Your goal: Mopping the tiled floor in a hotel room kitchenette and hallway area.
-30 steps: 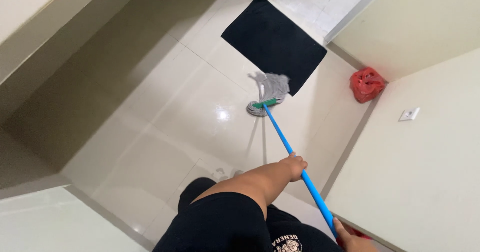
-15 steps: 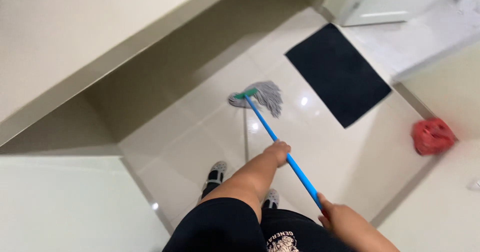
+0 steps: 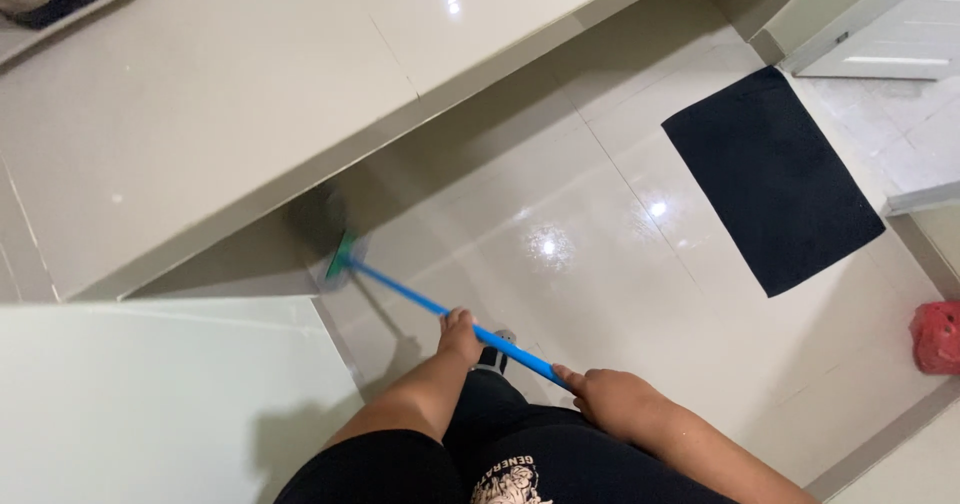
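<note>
My left hand is wrapped around the blue mop handle partway down its length, fingers curled fully shut on it, and my right hand grips the upper end close to my body, also closed around the shaft, with the knuckles turned up toward me. With the hands set apart like this, I judge the lower one steers while the upper one pushes. The handle slants away from me to the left and down, at a low angle to the floor, which lets it reach in under the overhang. At its far end the green collar and the grey mop head lie on the floor in the shadow beneath the edge of the beige counter; the strands are blurred and partly lost in the dark there. I stand on glossy cream floor tiles that show bright ceiling reflections, one shoe just visible below the handle. A pale cabinet panel fills the lower left beside me. Well apart, to the right, a black rectangular mat lies flat before a white door, and a red plastic bag sits near the wall at the frame's edge.
</note>
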